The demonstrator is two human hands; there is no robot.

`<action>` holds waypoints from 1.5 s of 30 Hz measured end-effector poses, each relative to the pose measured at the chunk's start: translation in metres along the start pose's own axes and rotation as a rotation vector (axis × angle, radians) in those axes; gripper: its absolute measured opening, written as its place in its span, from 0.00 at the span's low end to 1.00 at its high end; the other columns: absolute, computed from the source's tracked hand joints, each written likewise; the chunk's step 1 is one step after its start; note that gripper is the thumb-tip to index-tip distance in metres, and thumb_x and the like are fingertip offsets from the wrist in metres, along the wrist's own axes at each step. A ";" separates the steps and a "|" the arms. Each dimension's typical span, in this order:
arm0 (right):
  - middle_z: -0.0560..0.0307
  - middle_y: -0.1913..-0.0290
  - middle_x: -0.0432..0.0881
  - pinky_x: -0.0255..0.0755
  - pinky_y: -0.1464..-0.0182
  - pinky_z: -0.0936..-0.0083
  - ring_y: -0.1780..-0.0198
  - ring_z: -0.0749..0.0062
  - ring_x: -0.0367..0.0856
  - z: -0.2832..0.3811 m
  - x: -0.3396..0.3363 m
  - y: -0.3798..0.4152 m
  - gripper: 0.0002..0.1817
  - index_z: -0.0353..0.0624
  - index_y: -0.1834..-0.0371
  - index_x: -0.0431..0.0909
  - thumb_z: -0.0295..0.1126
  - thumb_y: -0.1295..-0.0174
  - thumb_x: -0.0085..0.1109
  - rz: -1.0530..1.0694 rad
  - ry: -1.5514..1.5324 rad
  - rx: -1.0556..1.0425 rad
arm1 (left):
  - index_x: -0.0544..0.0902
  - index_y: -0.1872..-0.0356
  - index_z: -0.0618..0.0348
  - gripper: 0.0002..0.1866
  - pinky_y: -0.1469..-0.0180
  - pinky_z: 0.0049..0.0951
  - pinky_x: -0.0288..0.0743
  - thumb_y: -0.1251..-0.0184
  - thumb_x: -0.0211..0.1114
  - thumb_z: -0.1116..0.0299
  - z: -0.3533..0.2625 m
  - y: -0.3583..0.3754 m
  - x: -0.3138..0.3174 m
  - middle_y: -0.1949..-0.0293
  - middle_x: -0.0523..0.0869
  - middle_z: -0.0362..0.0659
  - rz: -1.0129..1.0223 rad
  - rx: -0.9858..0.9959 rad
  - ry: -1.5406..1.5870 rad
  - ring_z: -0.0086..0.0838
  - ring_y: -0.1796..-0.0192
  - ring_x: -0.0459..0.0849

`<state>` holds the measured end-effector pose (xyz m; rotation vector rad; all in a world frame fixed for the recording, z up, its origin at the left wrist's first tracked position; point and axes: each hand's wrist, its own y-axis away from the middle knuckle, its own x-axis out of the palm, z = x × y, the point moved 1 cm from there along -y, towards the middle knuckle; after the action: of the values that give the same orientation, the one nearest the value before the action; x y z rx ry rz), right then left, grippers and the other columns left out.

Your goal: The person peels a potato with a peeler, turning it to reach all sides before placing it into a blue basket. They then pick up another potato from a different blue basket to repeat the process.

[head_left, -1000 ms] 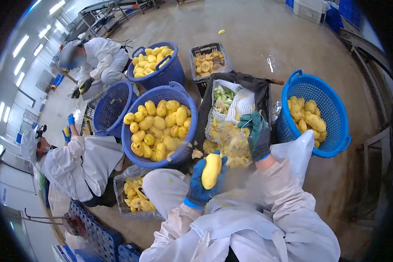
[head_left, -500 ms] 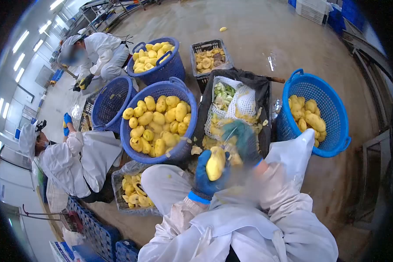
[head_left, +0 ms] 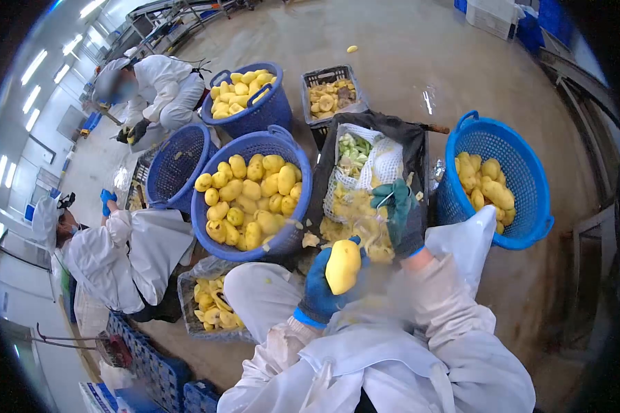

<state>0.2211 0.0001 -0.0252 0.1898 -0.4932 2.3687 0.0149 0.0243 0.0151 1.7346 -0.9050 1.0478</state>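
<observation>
My left hand [head_left: 322, 286], in a blue glove, cups a smooth yellow oblong piece that looks like a peeled potato [head_left: 343, 266]. Its fingers close round the underside and side of the piece. My right hand [head_left: 401, 220], in a green and dark glove, is raised to the right of it, apart from it. The right fingers are curled; what they grip, if anything, is too small or hidden to name. Below the right hand lie yellow peelings [head_left: 355, 224] in a black-lined crate [head_left: 420, 148], along with white foam netting [head_left: 384, 162] and green scraps [head_left: 353, 153].
A purple basket [head_left: 293, 237] of yellow pieces stands at left, a blue basket [head_left: 530, 199] at right. Behind are another full basket [head_left: 279, 103], an empty one [head_left: 179, 165] and a scrap crate [head_left: 331, 103]. Two co-workers [head_left: 110, 255] sit at left. Another scrap crate [head_left: 186, 296] is near my knee.
My right hand has moved up and right, away from the yellow piece. My left hand has tipped the piece slightly and shifted it a little.
</observation>
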 end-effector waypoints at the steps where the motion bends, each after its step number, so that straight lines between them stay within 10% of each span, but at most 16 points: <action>1: 0.55 0.60 0.82 0.75 0.59 0.75 0.62 0.72 0.81 0.017 0.005 0.006 0.14 0.37 0.55 0.76 0.36 0.29 0.45 0.020 -0.116 0.066 | 0.69 0.40 0.58 0.21 0.50 0.36 0.78 0.28 0.49 0.56 0.003 -0.003 0.000 0.46 0.76 0.51 -0.089 0.041 -0.011 0.39 0.45 0.78; 3: 0.54 0.60 0.83 0.75 0.59 0.75 0.63 0.73 0.81 0.046 0.029 0.022 0.15 0.37 0.59 0.77 0.37 0.28 0.44 0.267 0.161 -0.181 | 0.69 0.40 0.58 0.21 0.49 0.36 0.78 0.28 0.50 0.58 0.005 -0.010 -0.012 0.46 0.76 0.51 -0.004 -0.036 0.142 0.40 0.44 0.77; 4: 0.54 0.62 0.83 0.74 0.59 0.75 0.63 0.73 0.81 0.049 0.038 0.028 0.15 0.37 0.62 0.77 0.37 0.28 0.45 0.271 0.049 0.045 | 0.69 0.40 0.58 0.21 0.49 0.36 0.78 0.28 0.50 0.59 0.004 -0.012 -0.011 0.46 0.76 0.51 0.038 -0.075 0.215 0.40 0.44 0.77; 6: 0.54 0.63 0.83 0.74 0.59 0.75 0.63 0.72 0.82 0.042 0.034 0.027 0.15 0.37 0.65 0.78 0.37 0.28 0.46 0.147 0.052 0.205 | 0.67 0.38 0.56 0.24 0.46 0.38 0.77 0.30 0.54 0.56 0.013 -0.001 0.000 0.43 0.75 0.50 0.071 0.325 -0.638 0.40 0.43 0.77; 8: 0.52 0.63 0.83 0.74 0.59 0.74 0.63 0.71 0.82 0.012 0.001 -0.003 0.16 0.37 0.65 0.78 0.38 0.29 0.47 -0.031 0.275 0.065 | 0.65 0.35 0.55 0.27 0.44 0.39 0.76 0.31 0.56 0.55 0.008 -0.001 -0.009 0.41 0.74 0.49 0.097 0.183 -0.479 0.39 0.42 0.76; 11: 0.52 0.65 0.83 0.75 0.61 0.74 0.66 0.70 0.82 0.011 -0.012 -0.012 0.18 0.36 0.62 0.77 0.39 0.27 0.41 -0.175 -0.245 0.216 | 0.61 0.32 0.55 0.31 0.41 0.38 0.73 0.33 0.59 0.56 0.002 0.000 0.009 0.39 0.71 0.48 0.013 -0.094 0.095 0.37 0.40 0.74; 15: 0.54 0.70 0.82 0.75 0.61 0.74 0.69 0.70 0.81 0.025 0.027 0.016 0.17 0.37 0.62 0.76 0.38 0.26 0.41 0.100 -0.088 0.066 | 0.58 0.31 0.58 0.37 0.38 0.36 0.70 0.39 0.63 0.60 0.006 0.000 -0.004 0.38 0.71 0.46 0.116 0.071 -0.473 0.35 0.37 0.72; 27: 0.54 0.65 0.82 0.75 0.59 0.72 0.67 0.70 0.81 -0.011 0.000 -0.006 0.18 0.39 0.59 0.77 0.43 0.28 0.44 -0.237 -0.142 0.152 | 0.54 0.29 0.60 0.46 0.37 0.37 0.68 0.48 0.69 0.62 0.006 0.005 0.016 0.39 0.70 0.45 0.065 0.294 -0.703 0.35 0.39 0.72; 31: 0.56 0.62 0.81 0.74 0.58 0.76 0.65 0.74 0.80 0.024 0.012 0.013 0.13 0.40 0.57 0.77 0.35 0.27 0.43 0.004 -0.125 0.113 | 0.53 0.28 0.59 0.47 0.35 0.38 0.66 0.48 0.69 0.62 -0.001 0.004 0.010 0.38 0.69 0.46 0.024 0.416 -0.968 0.36 0.38 0.71; 38: 0.55 0.64 0.81 0.74 0.60 0.78 0.64 0.73 0.81 0.015 -0.010 0.005 0.11 0.37 0.58 0.76 0.30 0.30 0.43 -0.114 -0.423 0.304 | 0.60 0.32 0.60 0.41 0.38 0.39 0.69 0.45 0.69 0.59 0.004 0.004 0.018 0.39 0.71 0.49 -0.048 0.274 -0.289 0.36 0.39 0.73; 39: 0.53 0.65 0.82 0.75 0.61 0.77 0.67 0.72 0.82 0.039 0.013 0.015 0.14 0.35 0.59 0.77 0.34 0.28 0.43 -0.085 0.001 0.026 | 0.62 0.34 0.60 0.38 0.39 0.39 0.71 0.43 0.67 0.58 0.003 0.002 0.013 0.40 0.72 0.50 -0.103 0.231 -0.123 0.36 0.40 0.73; 43: 0.54 0.67 0.83 0.75 0.62 0.75 0.65 0.70 0.82 0.057 0.050 0.040 0.12 0.37 0.61 0.77 0.32 0.30 0.44 0.126 -0.115 0.320 | 0.70 0.42 0.57 0.22 0.43 0.40 0.75 0.32 0.57 0.58 0.007 -0.008 -0.002 0.44 0.76 0.49 0.042 0.218 -0.081 0.38 0.44 0.77; 45: 0.54 0.67 0.82 0.75 0.61 0.75 0.65 0.69 0.82 0.006 0.016 0.020 0.14 0.36 0.61 0.77 0.34 0.29 0.43 0.028 0.218 0.093 | 0.67 0.41 0.57 0.21 0.44 0.39 0.76 0.34 0.59 0.69 0.006 -0.009 -0.001 0.44 0.75 0.50 -0.014 0.134 -0.006 0.38 0.44 0.78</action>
<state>0.1960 -0.0061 -0.0215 -0.0342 -0.2835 2.4058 0.0244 0.0217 0.0099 1.8521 -0.8420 1.1166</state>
